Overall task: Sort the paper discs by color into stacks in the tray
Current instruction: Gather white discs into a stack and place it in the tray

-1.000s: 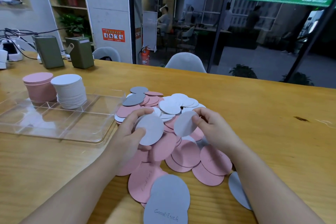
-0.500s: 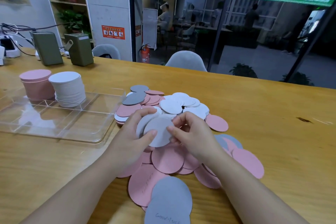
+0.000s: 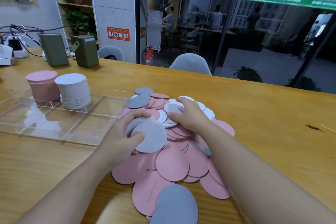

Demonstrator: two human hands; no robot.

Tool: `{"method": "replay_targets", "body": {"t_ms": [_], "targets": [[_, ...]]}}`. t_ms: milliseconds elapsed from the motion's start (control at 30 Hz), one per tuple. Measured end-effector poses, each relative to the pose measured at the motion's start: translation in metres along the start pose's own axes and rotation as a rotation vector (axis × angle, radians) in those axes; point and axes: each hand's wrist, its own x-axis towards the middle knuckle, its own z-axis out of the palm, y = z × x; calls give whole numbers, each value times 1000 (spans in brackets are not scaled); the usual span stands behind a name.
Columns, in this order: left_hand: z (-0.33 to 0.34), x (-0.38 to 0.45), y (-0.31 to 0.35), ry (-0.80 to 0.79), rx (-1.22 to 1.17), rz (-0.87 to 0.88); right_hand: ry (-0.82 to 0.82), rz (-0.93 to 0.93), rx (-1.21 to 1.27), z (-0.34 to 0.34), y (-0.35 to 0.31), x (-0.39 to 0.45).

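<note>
Here left hand (image 3: 120, 136) clamps grey discs (image 3: 149, 137); right hand's (image 3: 190, 114) grip seemingly pinches white disc (image 3: 173, 108).

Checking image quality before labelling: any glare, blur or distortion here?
Head view: glare and reflections on the clear tray; motion blur along the near forearms; wide-angle bend in the table edge; discs in the left hand and under the right hand stay sharp.

Two green boxes (image 3: 54, 49), maybe chargers, on wood table (image 3: 254, 114).
</note>
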Motion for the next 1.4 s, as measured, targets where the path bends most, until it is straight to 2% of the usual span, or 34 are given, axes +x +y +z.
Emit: {"method": "replay_targets", "body": {"t_ms": [67, 167, 267, 433, 533, 733, 867, 967, 1067, 1133, 1267, 1400], "targets": [[0, 1, -1, 4, -11, -18, -81, 77, 22, -1, 0, 9], [0, 1, -1, 9, -17, -28, -122, 73, 3, -3, -1, 15], [2, 1, 0, 3, -38, -27, -71, 53, 0, -5, -2, 12], [5, 2, -1, 6, -110, -36, 169, -105, 158, -8, -10, -14], [6, 4, -4, 16, -146, -63, 145, -210, 250, -10, -17, -41], [7, 7, -7, 61, -212, -131, 27, -351, 50, 2, -18, -70], [7, 4, -4, 33, -210, -84, 86, -421, -74, 13, -23, -73], [6, 3, -4, -3, -108, -42, 127, -467, -101, 23, -31, -74], [4, 4, -7, -15, 11, 24, 81, -509, -89, 29, -35, -72], [1, 4, -9, -6, 47, 27, 35, -488, -55, 24, -33, -68], [-2, 4, -8, 43, 23, 13, 63, -363, -70, 2, -20, -51], [-3, 5, -4, 82, 5, 35, -95, -222, -230, -12, -9, -33]]}}
